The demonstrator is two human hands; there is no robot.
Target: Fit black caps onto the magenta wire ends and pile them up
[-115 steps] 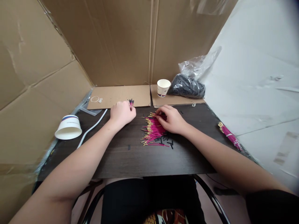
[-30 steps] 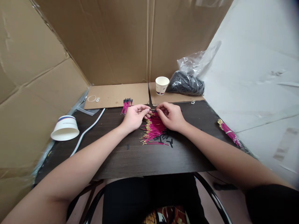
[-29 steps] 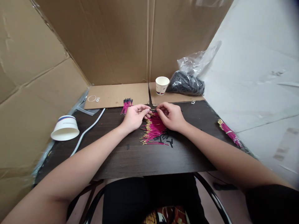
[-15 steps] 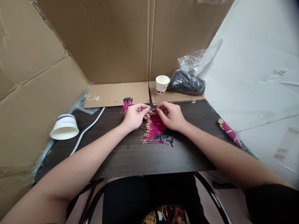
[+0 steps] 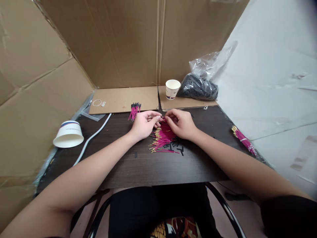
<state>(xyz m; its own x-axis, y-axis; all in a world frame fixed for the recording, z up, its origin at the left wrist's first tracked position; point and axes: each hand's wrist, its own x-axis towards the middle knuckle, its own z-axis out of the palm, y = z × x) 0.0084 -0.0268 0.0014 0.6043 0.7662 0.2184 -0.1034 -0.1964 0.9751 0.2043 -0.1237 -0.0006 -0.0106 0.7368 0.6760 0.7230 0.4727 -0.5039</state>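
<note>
Over the far end of a pile of magenta wires with gold tips [image 5: 164, 134], my two hands meet almost fingertip to fingertip. My left hand [image 5: 144, 125] is closed in a pinch of thumb and forefinger; the small piece in it is hidden. Opposite, my right hand [image 5: 182, 124] pinches a thin magenta wire, of which only a short bit shows between the hands. Several short black sleeves [image 5: 182, 150] lie at the pile's near right edge. Behind my left hand is a group of magenta wires with black ends [image 5: 135, 110].
A paper cup [image 5: 172, 90] and a clear bag of black pieces [image 5: 199, 86] stand at the back. Another cup [image 5: 69, 134] and a pale cable [image 5: 94, 135] are at left. A tied wire bundle [image 5: 244, 140] lies at the right edge. Cardboard walls [image 5: 119, 43] enclose the table.
My left fingertips have shifted slightly right, narrowing the gap between my hands. The gold tip that showed between them is now hidden.
</note>
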